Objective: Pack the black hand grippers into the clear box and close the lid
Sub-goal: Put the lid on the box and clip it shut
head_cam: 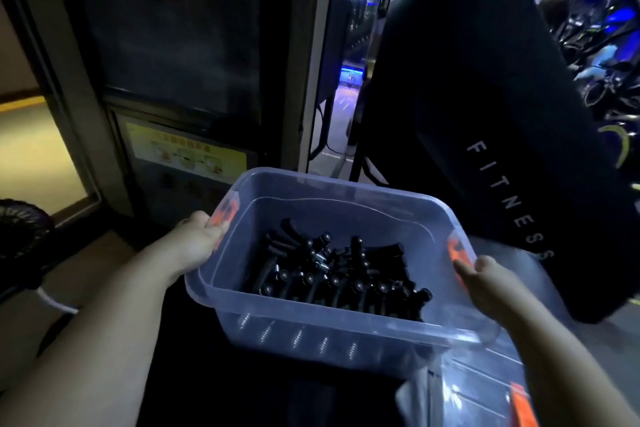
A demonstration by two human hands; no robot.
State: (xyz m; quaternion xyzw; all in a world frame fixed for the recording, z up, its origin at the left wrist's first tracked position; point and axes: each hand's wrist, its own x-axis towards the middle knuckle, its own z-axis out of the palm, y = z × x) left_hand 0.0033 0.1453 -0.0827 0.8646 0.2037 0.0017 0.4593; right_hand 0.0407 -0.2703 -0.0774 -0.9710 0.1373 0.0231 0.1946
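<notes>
A clear plastic box [346, 326] with orange side handles is held up in front of me, open at the top. Several black hand grippers [332, 274] with metal springs lie piled in its bottom. My left hand [197, 243] grips the box's left rim at the orange handle. My right hand [485, 279] grips the right rim at the other orange handle. The clear lid [474, 388] with an orange clip lies below the box at the lower right, partly hidden by my right arm.
A black padded gym seat back marked FITNESS [485, 135] rises at the right. A dark glass cabinet with a yellow label [187, 156] stands behind the box. A black fan [20, 236] sits at the left edge. Gym machines show dimly at far right.
</notes>
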